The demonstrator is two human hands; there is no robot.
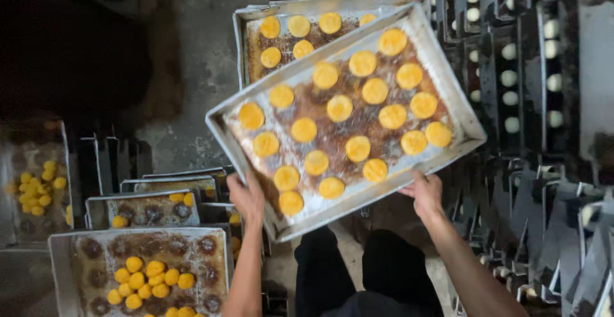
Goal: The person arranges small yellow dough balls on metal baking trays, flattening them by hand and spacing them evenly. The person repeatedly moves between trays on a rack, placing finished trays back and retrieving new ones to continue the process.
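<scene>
Both hands grip one tilted tray (441,99) of round yellow cakes (339,108) at mid-frame: left hand (246,197) clamped on its near-left edge, right hand (423,192) on its near-right edge. Behind it, upper centre, lies another tray (246,19); lower left, trays (61,253) hold piled yellow pieces.

Both arms extend forward and upward from the lower frame, bare to the forearm. Left hand (248,197) is raised, fingers curled closed in a grip, wrist straight. Right hand (423,192) is raised at about the same height, thumb uppermost, fingers clasped underneath. The hands are well apart, forearms diverging.
</scene>
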